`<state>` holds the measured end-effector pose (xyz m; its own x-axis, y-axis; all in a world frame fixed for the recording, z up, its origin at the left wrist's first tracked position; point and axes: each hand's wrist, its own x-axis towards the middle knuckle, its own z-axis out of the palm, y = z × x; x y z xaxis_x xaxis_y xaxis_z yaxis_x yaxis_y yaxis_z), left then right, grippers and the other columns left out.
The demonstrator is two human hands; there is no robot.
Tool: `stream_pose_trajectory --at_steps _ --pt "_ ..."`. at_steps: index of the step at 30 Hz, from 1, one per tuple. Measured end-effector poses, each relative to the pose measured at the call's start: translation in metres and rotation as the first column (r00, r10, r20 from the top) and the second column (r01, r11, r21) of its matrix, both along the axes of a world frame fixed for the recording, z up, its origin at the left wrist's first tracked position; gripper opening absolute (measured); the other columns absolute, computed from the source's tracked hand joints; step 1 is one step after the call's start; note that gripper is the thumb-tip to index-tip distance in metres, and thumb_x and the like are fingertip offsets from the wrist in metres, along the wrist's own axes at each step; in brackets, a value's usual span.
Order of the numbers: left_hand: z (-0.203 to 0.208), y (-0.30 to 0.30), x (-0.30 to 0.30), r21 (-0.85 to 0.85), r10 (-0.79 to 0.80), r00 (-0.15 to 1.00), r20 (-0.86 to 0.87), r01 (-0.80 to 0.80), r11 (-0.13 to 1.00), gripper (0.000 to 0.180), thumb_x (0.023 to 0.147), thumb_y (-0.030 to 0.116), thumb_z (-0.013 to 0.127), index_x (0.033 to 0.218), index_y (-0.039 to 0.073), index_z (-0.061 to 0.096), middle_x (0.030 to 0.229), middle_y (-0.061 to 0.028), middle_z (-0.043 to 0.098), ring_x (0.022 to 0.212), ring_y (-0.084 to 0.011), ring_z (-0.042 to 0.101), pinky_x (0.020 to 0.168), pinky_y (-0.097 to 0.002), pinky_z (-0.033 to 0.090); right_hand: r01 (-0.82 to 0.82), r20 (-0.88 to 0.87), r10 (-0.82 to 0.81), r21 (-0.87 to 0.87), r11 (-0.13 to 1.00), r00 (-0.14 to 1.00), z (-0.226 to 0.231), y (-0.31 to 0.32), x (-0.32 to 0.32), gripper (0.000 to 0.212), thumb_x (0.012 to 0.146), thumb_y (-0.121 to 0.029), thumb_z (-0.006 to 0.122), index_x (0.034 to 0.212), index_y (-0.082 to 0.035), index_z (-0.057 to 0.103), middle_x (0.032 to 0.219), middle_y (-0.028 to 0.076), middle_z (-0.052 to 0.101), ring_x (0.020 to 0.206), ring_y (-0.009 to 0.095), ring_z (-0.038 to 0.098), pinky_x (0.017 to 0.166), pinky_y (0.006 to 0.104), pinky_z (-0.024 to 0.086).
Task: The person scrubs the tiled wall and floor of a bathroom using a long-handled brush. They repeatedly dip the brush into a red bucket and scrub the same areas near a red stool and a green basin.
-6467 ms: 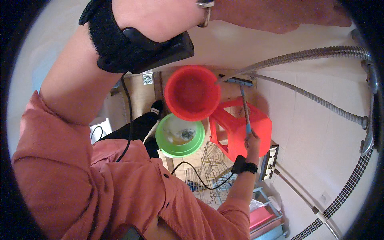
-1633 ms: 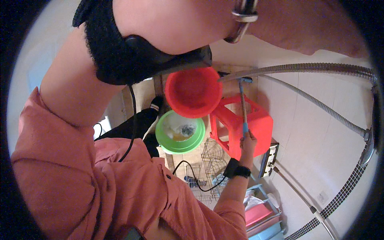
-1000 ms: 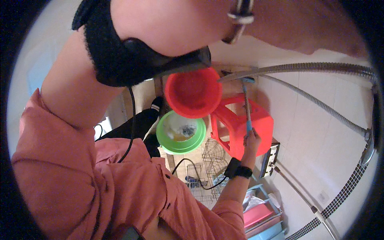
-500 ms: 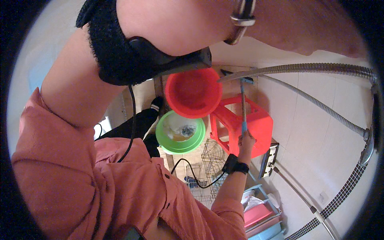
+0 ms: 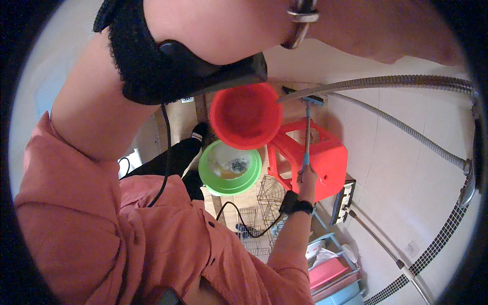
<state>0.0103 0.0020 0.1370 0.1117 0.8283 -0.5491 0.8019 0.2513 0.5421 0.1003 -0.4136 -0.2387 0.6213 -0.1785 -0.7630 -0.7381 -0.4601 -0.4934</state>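
Observation:
My right hand [image 5: 307, 178] is closed round the blue grip of a long-handled squeegee [image 5: 307, 133]. Its wide blue head [image 5: 312, 100] lies at the far wall, past a red plastic stool [image 5: 325, 165] tipped on its side. Large and near the camera, my left hand [image 5: 223, 25] crosses the top of the view. A metal piece with a silver collar [image 5: 304, 16] shows against its skin. The upper edge cuts off the fingers, so their grip stays hidden. Below sit a red basin [image 5: 246, 117] and a green basin [image 5: 206, 175] with foamy contents.
Two flexible metal hoses [image 5: 401, 82] run to a fitting at the right wall. Wire racks [image 5: 272, 190] stand near the green basin. A shelf with baskets [image 5: 325, 274] is at lower right, and a pole-handled mop [image 5: 376, 239] leans along the wall. A black cable [image 5: 168, 162] hangs from my left wristband.
My right hand has shifted slightly left on the squeegee, and its handle now stands at a different slant. The head has moved a little. My left arm has barely moved.

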Motion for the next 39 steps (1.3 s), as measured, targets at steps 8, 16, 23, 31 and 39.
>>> stream_pose_trajectory --at_steps 8,16,23,31,39 --pt "-0.028 -0.013 -0.006 0.073 0.008 0.999 -0.039 -0.005 0.997 0.044 0.086 0.015 0.054 0.128 0.007 0.042 0.125 -0.0117 0.048 0.109 -0.0184 0.05 0.097 -0.0373 0.04 -0.246 0.24 0.235 0.014 0.969 0.942 0.0 0.02 0.056 0.023 0.088 -0.018 0.049 0.101 0.0 0.055 0.05 0.004 0.044 0.034 0.011 0.038 0.03 0.0262 0.028" --pt "-0.022 -0.014 -0.004 0.429 -0.285 0.958 0.024 0.248 0.869 0.04 0.085 0.014 0.054 0.123 0.006 0.045 0.124 -0.0121 0.049 0.11 -0.0211 0.048 0.096 -0.0396 0.038 -0.213 0.041 0.213 -0.017 0.977 0.976 -0.016 0.004 -0.003 0.017 0.089 -0.019 0.046 0.084 -0.004 0.052 0.049 0.003 0.043 0.033 0.013 0.037 0.031 0.0273 0.027" --pt "-0.018 -0.026 -0.016 0.804 -0.652 0.758 -0.035 0.408 0.432 0.035 0.083 0.013 0.054 0.116 0.005 0.051 0.122 -0.0127 0.049 0.112 -0.0248 0.047 0.096 -0.0426 0.037 -0.264 0.318 0.276 -0.08 0.961 0.907 0.014 -0.009 -0.041 0.023 0.083 -0.016 0.056 0.087 0.006 0.061 0.055 0.004 0.05 0.041 0.014 0.044 0.037 0.0312 0.031" --pt "-0.006 -0.049 -0.018 0.952 -0.811 0.5 -0.303 0.188 -0.24 0.03 0.08 0.013 0.054 0.108 0.003 0.057 0.12 -0.0134 0.05 0.115 -0.0289 0.045 0.096 -0.0461 0.035 -0.417 0.41 0.674 -0.557 0.719 0.615 0.082 -0.032 -0.096 0.034 0.081 -0.021 0.058 0.102 0.005 0.06 0.075 0.02 0.063 0.07 0.031 0.063 0.06 0.0391 0.047" --pt "-0.035 -0.074 -0.076 0.964 -0.881 0.429 -0.201 0.248 -0.099 0.023 0.066 0.011 0.059 0.088 0.006 0.062 0.122 -0.0123 0.047 0.12 -0.0323 0.037 0.096 -0.0437 0.034 -0.468 0.166 0.841 -0.767 0.438 0.515 0.144 -0.039 -0.171 0.034 0.08 -0.025 0.055 0.106 -0.005 0.061 0.084 0.022 0.062 0.08 0.039 0.06 0.069 0.0471 0.047"
